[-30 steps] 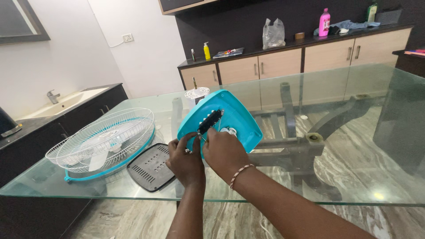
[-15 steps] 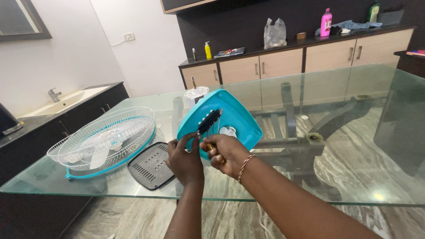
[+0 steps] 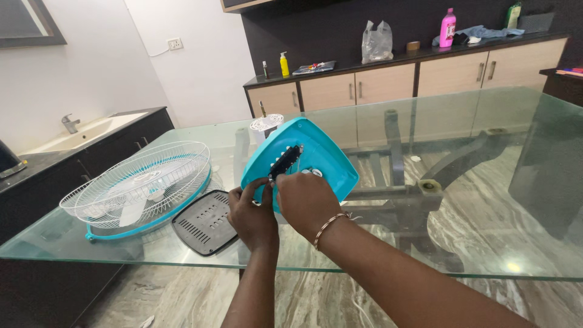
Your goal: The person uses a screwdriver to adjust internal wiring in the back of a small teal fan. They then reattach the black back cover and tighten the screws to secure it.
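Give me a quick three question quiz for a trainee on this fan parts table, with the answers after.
1. True or false: both hands are at the lower edge of the turquoise fan base.
2. What lies flat on the glass table between the white fan grille and the left hand?
A. a black vented cover
B. a screwdriver
C. a pink bottle
3. Which wrist wears a thin bracelet?

Key
1. True: the left hand and the right hand meet at its lower edge, just under the black part on it.
2. A: the black vented cover.
3. The right wrist.
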